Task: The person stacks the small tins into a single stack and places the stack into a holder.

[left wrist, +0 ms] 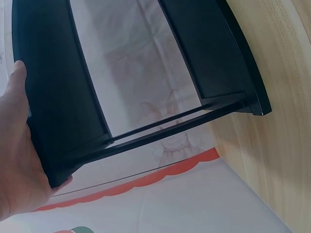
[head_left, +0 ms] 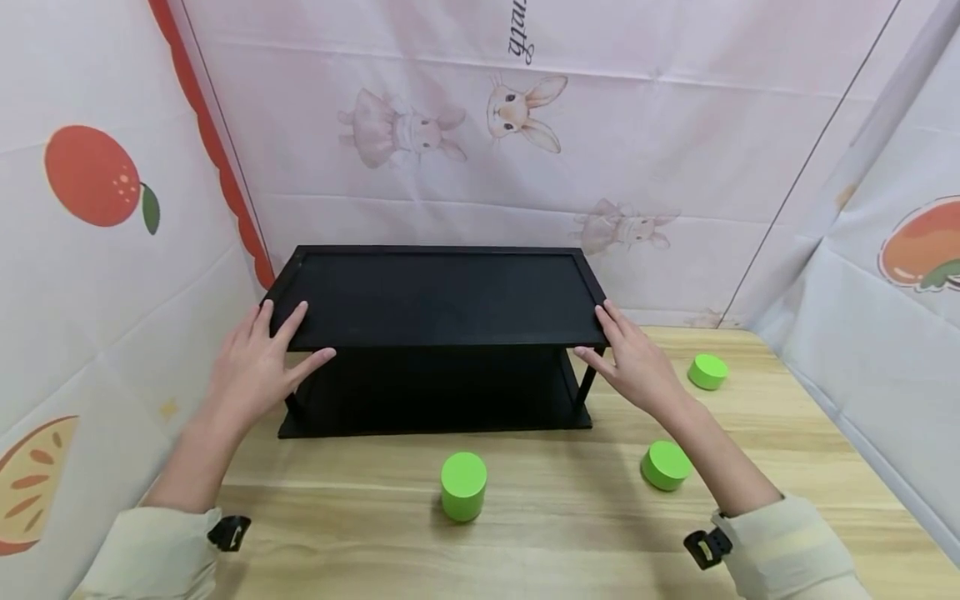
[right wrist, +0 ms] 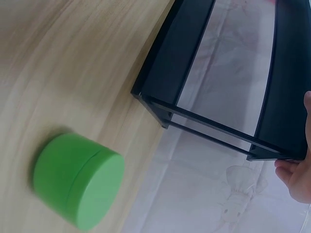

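A black two-tier shelf [head_left: 450, 296] stands at the back of the wooden table, its upper board joined to the lower one by thin posts at the ends. My left hand [head_left: 251, 371] holds the upper board's left front corner, thumb along the front edge. At the opposite corner my right hand [head_left: 639, 367] grips the board in the same way. The left wrist view shows the left hand [left wrist: 19, 155] around the board's end; in the right wrist view, fingertips of the right hand [right wrist: 296, 177] lie against the other end.
A taller green cylinder [head_left: 463, 487] stands in front of the shelf. Two shorter green cylinders, one nearer [head_left: 666, 465] and one farther back [head_left: 707, 372], sit right of it. Printed cloth walls [head_left: 480, 167] enclose the wooden table [head_left: 360, 517] at the back and sides.
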Motion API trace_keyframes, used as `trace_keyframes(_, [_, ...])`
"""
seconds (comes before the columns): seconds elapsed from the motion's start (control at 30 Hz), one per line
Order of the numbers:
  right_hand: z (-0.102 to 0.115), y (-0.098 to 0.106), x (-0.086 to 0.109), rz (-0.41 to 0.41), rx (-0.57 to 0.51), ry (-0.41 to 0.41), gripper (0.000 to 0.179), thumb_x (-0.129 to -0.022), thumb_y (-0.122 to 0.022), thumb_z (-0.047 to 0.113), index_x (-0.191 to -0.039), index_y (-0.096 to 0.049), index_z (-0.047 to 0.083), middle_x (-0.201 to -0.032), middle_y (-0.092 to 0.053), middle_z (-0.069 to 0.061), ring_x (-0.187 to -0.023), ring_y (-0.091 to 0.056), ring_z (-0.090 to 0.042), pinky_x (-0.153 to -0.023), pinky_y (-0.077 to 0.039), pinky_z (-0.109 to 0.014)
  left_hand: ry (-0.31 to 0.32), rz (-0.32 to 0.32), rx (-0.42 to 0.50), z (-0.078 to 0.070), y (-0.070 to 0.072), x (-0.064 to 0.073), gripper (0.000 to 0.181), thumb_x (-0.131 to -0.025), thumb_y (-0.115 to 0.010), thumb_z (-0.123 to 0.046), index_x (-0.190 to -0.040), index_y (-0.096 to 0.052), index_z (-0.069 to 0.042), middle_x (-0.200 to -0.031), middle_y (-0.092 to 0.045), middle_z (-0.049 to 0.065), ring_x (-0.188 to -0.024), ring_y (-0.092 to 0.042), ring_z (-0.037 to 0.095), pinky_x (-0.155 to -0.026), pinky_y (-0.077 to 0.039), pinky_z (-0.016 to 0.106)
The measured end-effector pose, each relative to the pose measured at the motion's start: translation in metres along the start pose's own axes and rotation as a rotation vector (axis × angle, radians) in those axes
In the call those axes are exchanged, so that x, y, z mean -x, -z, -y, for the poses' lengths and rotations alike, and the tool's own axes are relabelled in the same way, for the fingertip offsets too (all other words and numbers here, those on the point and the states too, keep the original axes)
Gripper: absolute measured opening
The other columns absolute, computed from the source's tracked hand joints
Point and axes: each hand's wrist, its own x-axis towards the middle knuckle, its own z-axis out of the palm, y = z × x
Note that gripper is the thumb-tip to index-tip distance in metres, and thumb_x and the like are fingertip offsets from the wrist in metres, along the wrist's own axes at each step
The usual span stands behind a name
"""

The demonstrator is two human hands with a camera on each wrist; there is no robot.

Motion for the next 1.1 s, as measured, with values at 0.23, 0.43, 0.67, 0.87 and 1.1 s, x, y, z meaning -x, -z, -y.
trace_keyframes(0.23, [0.0016,0.0024,0.0008,-0.007,0.013,0.000,0.076,-0.091,-0.051,0.047,-0.143,-0.024,-0.001,-0.148,-0.019,-0.018,-0.130,-0.023,-0.039,-0.100,-0.026,-0.056,0.004,0.005,0.011,0.0008,0.0001,-0.0032,0.084,-0.086,-0.045,-0.063,-0.146,-0.022,-0.009,-0.139,-0.020,0.036,-0.128,-0.016,0.048,-0.104,-0.011,0.058])
trace_keyframes(0.43, [0.0019,0.0031,0.0016,0.001,0.019,-0.008,0.078,-0.091,-0.048,0.051,-0.144,-0.024,-0.001,-0.148,-0.018,-0.018,-0.130,-0.023,-0.039,-0.100,-0.026,-0.056,0.009,0.018,0.006,0.0010,0.0001,-0.0055,0.087,-0.085,-0.041,-0.067,-0.146,-0.021,-0.009,-0.139,-0.019,0.036,-0.128,-0.015,0.048,-0.104,-0.011,0.058])
trace_keyframes(0.67, [0.0017,0.0030,0.0009,0.010,0.020,-0.016,0.077,-0.091,-0.050,0.050,-0.144,-0.024,0.000,-0.149,-0.017,-0.017,-0.131,-0.022,-0.038,-0.100,-0.027,-0.056,0.012,0.024,0.020,0.0013,-0.0005,-0.0066,0.086,-0.085,-0.044,-0.064,-0.145,-0.023,-0.006,-0.139,-0.018,0.037,-0.128,-0.015,0.048,-0.104,-0.010,0.058])
trace_keyframes(0.87, [0.0013,0.0031,0.0011,0.018,0.022,-0.021,0.077,-0.091,-0.049,0.049,-0.144,-0.023,0.000,-0.148,-0.017,-0.018,-0.131,-0.022,-0.038,-0.100,-0.026,-0.056,0.009,0.012,0.016,0.0014,-0.0004,-0.0083,0.085,-0.085,-0.045,-0.064,-0.144,-0.025,-0.006,-0.139,-0.019,0.036,-0.128,-0.015,0.047,-0.104,-0.010,0.058])
trace_keyframes(1.1, [0.0006,0.0033,0.0003,0.004,0.020,-0.003,0.078,-0.091,-0.048,0.052,-0.143,-0.024,-0.002,-0.148,-0.018,-0.019,-0.130,-0.023,-0.039,-0.101,-0.026,-0.055,0.008,0.014,-0.010,0.0007,0.0005,-0.0083,0.083,-0.086,-0.047,-0.062,-0.144,-0.027,-0.006,-0.139,-0.020,0.036,-0.128,-0.017,0.047,-0.104,-0.012,0.057])
